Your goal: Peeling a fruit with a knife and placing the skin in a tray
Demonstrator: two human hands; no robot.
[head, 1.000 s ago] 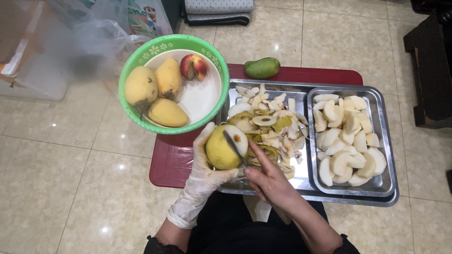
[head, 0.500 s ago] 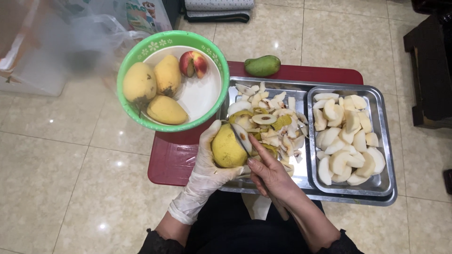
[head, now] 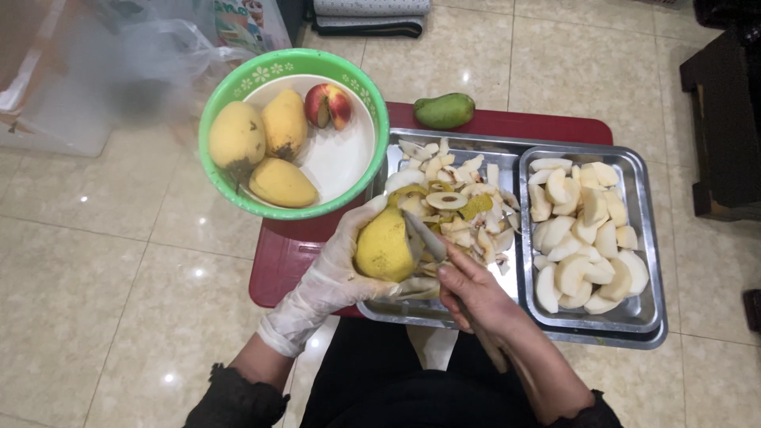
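Note:
My left hand (head: 337, 273), in a thin clear glove, holds a yellow pear (head: 385, 247) over the near left corner of a steel tray (head: 476, 325). My bare right hand (head: 474, 292) grips a knife (head: 424, 236) whose blade lies against the pear's right side. A strip of peel hangs under the fruit. Behind the pear, the left tray compartment holds a heap of peels and cores (head: 460, 202). The right compartment (head: 634, 317) is filled with pale peeled pear pieces (head: 583, 234).
A green-rimmed bowl (head: 238, 87) at the upper left holds three yellow pears (head: 261, 147) and a red peach (head: 328, 105). A green mango (head: 445, 110) lies on the red board (head: 277, 269) behind the tray. Clear plastic bags sit far left, dark furniture at right.
The pear has turned a little in my left hand and the knife has slid along its right side. Both hands stayed over the tray's near left corner.

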